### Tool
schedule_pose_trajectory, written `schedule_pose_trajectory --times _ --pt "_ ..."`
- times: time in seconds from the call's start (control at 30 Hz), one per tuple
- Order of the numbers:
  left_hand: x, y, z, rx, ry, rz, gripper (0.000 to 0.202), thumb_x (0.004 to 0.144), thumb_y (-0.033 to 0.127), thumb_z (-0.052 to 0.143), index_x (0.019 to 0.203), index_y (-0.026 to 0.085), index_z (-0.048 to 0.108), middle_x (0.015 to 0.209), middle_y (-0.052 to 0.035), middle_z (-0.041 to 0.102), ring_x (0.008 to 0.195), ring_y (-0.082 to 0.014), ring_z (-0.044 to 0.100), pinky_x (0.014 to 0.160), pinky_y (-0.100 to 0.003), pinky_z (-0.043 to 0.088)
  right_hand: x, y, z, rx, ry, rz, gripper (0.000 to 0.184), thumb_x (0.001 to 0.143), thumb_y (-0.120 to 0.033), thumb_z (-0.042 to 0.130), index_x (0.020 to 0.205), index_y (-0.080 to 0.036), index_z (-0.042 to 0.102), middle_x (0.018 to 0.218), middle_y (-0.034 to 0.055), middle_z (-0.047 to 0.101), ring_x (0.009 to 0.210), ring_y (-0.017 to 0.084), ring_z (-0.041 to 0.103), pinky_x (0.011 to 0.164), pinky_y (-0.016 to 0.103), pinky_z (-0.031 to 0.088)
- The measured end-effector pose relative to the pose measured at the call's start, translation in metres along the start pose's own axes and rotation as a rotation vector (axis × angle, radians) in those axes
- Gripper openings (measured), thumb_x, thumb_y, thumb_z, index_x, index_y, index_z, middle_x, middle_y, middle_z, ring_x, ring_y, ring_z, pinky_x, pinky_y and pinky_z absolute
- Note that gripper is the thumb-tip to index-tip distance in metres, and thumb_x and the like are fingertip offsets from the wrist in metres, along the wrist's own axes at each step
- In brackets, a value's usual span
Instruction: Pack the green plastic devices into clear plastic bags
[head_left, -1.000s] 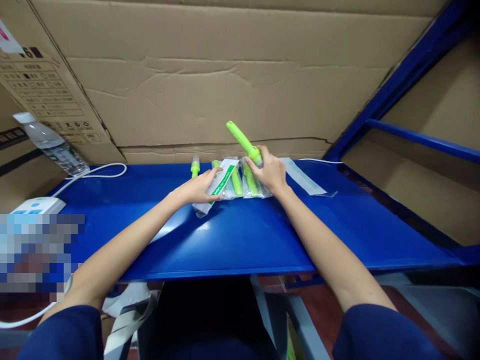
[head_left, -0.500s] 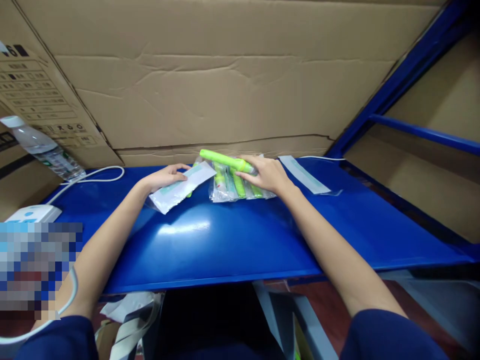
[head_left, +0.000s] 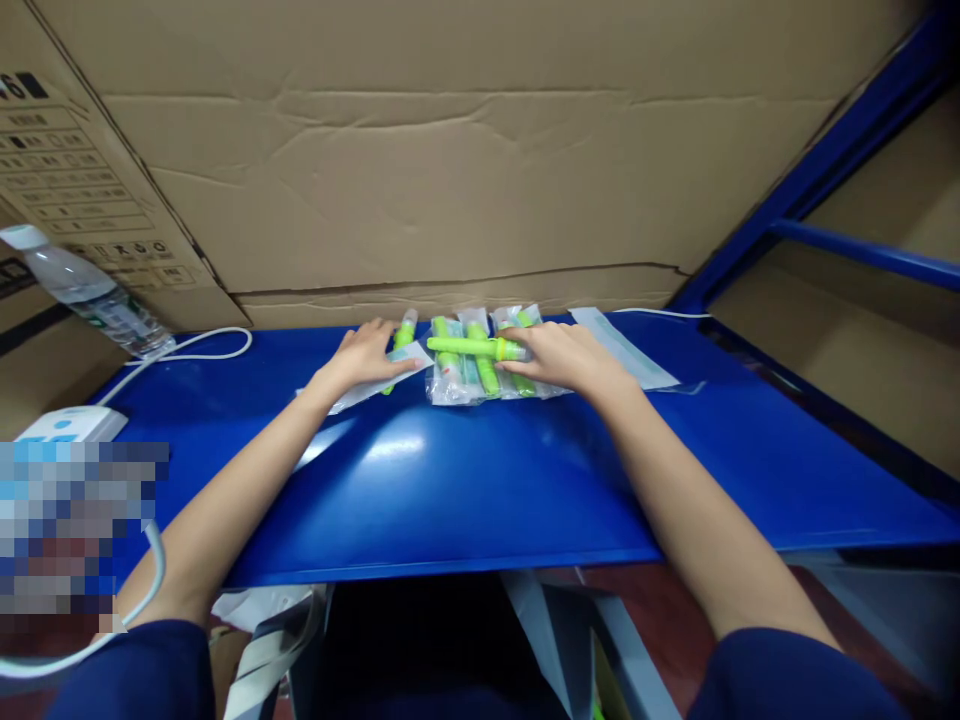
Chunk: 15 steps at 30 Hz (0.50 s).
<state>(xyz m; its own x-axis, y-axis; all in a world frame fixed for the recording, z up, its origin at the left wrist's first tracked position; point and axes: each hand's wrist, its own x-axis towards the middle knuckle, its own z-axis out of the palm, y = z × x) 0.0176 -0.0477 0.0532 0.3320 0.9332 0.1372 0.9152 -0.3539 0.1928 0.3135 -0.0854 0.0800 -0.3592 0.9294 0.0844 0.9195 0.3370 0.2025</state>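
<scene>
My right hand [head_left: 559, 352] is closed round the clear-capped end of a lime-green pen-shaped tube [head_left: 461, 346]. That tube lies crosswise over several similar green tubes in clear plastic sleeves [head_left: 480, 375], lined up side by side. My left hand [head_left: 367, 352] is spread over a white paper-and-plastic pouch [head_left: 409, 362], its thumb lying on top and its other fingers stretched forward. Just beyond that thumb, another green tube with a clear end [head_left: 405, 332] lies on the blue tabletop, partly covered by the pouch. The hand hides most of the pouch.
Another flat white pouch [head_left: 626, 350] lies right of the row. A plastic water bottle [head_left: 97, 295], a white cable [head_left: 217, 340] and a white power strip [head_left: 79, 425] are at left. Cardboard [head_left: 450, 200] closes off the back; a blue metal frame [head_left: 862, 250] stands at right.
My right hand has lowered the green tube onto the row and levelled it. My left hand has moved forward and right, over the pouch, whose near end has swung lower and flatter.
</scene>
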Motion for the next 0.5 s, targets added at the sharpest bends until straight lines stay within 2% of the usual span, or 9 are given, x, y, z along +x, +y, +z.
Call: schedule_pose_trajectory --times 0.07,0.13,0.27,0.37,0.5 --pt "-0.001 0.015 0.007 0.083 -0.035 -0.028 0.087 0.077 0.07 0.066 0.143 0.015 0.051 0.141 -0.0214 0.056 0.134 -0.0409 0.05 0.108 -0.054 0.042 -0.001 0.001 -0.001 0.01 -0.002 0.002 0.055 0.098 -0.054 0.054 0.145 -0.025 0.058 0.112 0.0135 0.076 0.103 0.032 0.071 0.076 0.034 0.049" --pt "-0.002 0.02 0.011 0.103 -0.066 -0.027 0.084 0.077 0.061 0.07 0.143 0.013 0.05 0.141 -0.0216 0.054 0.132 -0.0397 0.052 0.106 -0.051 0.044 -0.001 0.003 0.0 0.02 -0.007 0.005 0.055 0.098 -0.055 0.054 0.145 -0.026 0.058 0.114 0.0136 0.076 0.104 0.033 0.071 0.077 0.036 0.05" --pt "-0.005 0.008 0.016 0.037 -0.053 0.006 0.076 0.08 0.05 0.071 0.142 0.014 0.049 0.138 -0.018 0.059 0.125 -0.0345 0.058 0.103 -0.043 0.046 0.0 0.006 0.002 0.065 -0.004 -0.026 0.053 0.098 -0.051 0.057 0.145 -0.025 0.058 0.12 0.013 0.074 0.108 0.034 0.071 0.08 0.038 0.052" --pt "-0.01 -0.005 0.019 0.023 0.024 0.055 0.072 0.079 0.05 0.072 0.139 0.016 0.052 0.136 -0.0155 0.063 0.126 -0.036 0.057 0.102 -0.046 0.043 0.001 0.008 0.005 0.097 0.019 -0.074 0.052 0.096 -0.047 0.062 0.144 -0.026 0.058 0.124 0.0123 0.073 0.11 0.034 0.07 0.082 0.04 0.053" --pt "-0.019 -0.01 0.023 -0.053 0.131 0.173 0.062 0.08 0.048 0.07 0.134 0.021 0.056 0.131 -0.0112 0.066 0.121 -0.0331 0.059 0.098 -0.043 0.042 0.001 0.01 0.007 0.123 0.068 -0.102 0.051 0.094 -0.044 0.066 0.141 -0.025 0.061 0.124 0.0125 0.072 0.111 0.035 0.069 0.084 0.041 0.054"
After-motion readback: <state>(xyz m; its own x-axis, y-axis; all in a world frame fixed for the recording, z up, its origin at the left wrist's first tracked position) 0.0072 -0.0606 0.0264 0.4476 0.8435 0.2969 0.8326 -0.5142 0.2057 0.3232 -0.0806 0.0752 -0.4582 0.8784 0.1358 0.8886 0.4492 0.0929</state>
